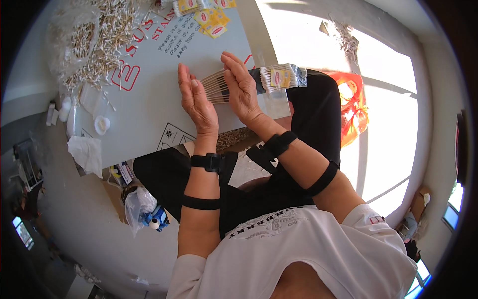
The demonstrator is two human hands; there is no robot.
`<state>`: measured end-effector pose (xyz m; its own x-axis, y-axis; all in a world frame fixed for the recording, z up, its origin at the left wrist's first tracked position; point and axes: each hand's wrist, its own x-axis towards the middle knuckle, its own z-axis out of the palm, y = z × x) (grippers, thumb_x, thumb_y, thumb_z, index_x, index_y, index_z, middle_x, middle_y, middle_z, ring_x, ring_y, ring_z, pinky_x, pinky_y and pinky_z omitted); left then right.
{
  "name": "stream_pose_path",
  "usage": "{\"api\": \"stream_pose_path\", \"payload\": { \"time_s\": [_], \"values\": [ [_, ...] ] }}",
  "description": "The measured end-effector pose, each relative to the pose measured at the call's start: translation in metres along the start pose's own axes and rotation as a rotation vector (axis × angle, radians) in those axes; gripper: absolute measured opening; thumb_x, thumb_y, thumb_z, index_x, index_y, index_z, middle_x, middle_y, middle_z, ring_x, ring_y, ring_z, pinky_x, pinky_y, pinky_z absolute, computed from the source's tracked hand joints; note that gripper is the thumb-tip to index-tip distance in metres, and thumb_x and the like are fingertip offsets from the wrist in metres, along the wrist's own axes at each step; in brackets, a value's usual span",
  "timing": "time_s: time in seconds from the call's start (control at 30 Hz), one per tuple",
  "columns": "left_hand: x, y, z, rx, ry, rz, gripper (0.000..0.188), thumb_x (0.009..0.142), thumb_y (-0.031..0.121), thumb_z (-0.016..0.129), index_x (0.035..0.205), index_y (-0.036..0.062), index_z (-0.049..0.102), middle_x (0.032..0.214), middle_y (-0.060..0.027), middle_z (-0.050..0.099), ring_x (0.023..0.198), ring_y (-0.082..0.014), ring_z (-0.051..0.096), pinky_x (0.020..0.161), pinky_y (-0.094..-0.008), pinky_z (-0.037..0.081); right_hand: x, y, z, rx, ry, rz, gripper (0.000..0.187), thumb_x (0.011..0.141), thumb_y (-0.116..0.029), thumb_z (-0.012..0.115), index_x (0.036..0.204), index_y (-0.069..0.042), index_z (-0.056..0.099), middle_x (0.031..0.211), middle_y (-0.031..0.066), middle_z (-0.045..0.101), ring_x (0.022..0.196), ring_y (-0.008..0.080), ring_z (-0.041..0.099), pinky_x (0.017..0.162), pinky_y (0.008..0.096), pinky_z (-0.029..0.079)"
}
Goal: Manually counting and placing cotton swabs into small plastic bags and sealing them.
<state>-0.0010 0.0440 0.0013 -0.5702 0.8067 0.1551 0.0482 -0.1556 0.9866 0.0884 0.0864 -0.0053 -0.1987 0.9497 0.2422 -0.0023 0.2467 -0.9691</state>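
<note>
A row of cotton swabs lies side by side on the grey printed board, between my two palms. My left hand stands on edge at the left ends of the sticks, its fingers stretched out. Opposite it, my right hand is held flat against or close to their right ends, fingers also straight. The palms hide the swab tips, so how firmly they touch cannot be told. Just right of my right hand is a clear packet of cotton swabs with a yellow label, over the board's edge and near my knee.
A big heap of loose cotton swabs with clear plastic fills the far left of the board. Yellow label cards lie at the back. A small white cup and a tissue sit left. A red plastic bag stands on the floor.
</note>
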Motion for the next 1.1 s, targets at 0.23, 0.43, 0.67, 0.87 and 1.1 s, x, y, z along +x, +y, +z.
{"api": "stream_pose_path", "payload": {
  "time_s": [0.23,0.43,0.67,0.87,1.1],
  "values": [
    [-0.002,0.008,0.000,-0.235,0.115,-0.054,0.060,0.103,0.031,0.042,0.148,-0.0054,0.027,0.154,-0.0247,0.026,0.146,-0.0295,0.023,0.119,-0.0416,0.020,-0.005,0.002,0.005,0.060,0.059,-0.016,0.030,0.100,-0.008,0.050,0.128,0.003,0.054,0.138,0.0188,0.050,0.127,0.0279,0.050,0.104,0.0323,0.039],
    [-0.005,0.014,-0.022,0.331,-0.139,0.149,0.069,0.099,0.039,0.050,0.151,0.0002,0.026,0.158,-0.0184,0.023,0.147,-0.0311,0.022,0.120,-0.0431,0.016,0.007,-0.009,-0.025,0.076,-0.005,0.082,0.030,0.098,-0.005,0.051,0.127,0.003,0.056,0.139,0.0124,0.049,0.124,0.0188,0.050,0.103,0.0288,0.041],
    [-0.020,0.019,-0.035,1.222,-0.540,0.301,0.090,0.086,0.051,0.063,0.152,0.0051,0.023,0.159,-0.0157,0.023,0.149,-0.0298,0.017,0.119,-0.0525,0.010,-0.004,-0.032,-0.057,-0.490,-0.288,-0.041,0.015,0.077,0.002,0.068,0.091,-0.001,0.065,0.089,0.0090,0.060,0.076,0.0233,0.064,0.068,0.0332,0.051],
    [-0.021,0.019,-0.030,1.230,-0.518,0.291,0.091,0.084,0.051,0.066,0.152,0.0048,0.025,0.158,-0.0149,0.025,0.148,-0.0282,0.019,0.119,-0.0528,0.011,-0.014,-0.030,-0.056,-0.636,-0.330,-0.199,0.010,0.073,-0.006,0.070,0.080,-0.005,0.063,0.081,0.0101,0.056,0.076,0.0315,0.063,0.065,0.0398,0.051],
    [-0.020,0.018,-0.030,1.248,-0.520,0.296,0.092,0.084,0.051,0.066,0.152,0.0050,0.024,0.158,-0.0144,0.024,0.148,-0.0278,0.019,0.120,-0.0524,0.010,-0.018,-0.025,-0.055,-0.663,-0.349,-0.222,0.008,0.075,-0.007,0.071,0.081,-0.006,0.065,0.081,0.0097,0.056,0.075,0.0310,0.062,0.064,0.0397,0.050]
  ]
}}
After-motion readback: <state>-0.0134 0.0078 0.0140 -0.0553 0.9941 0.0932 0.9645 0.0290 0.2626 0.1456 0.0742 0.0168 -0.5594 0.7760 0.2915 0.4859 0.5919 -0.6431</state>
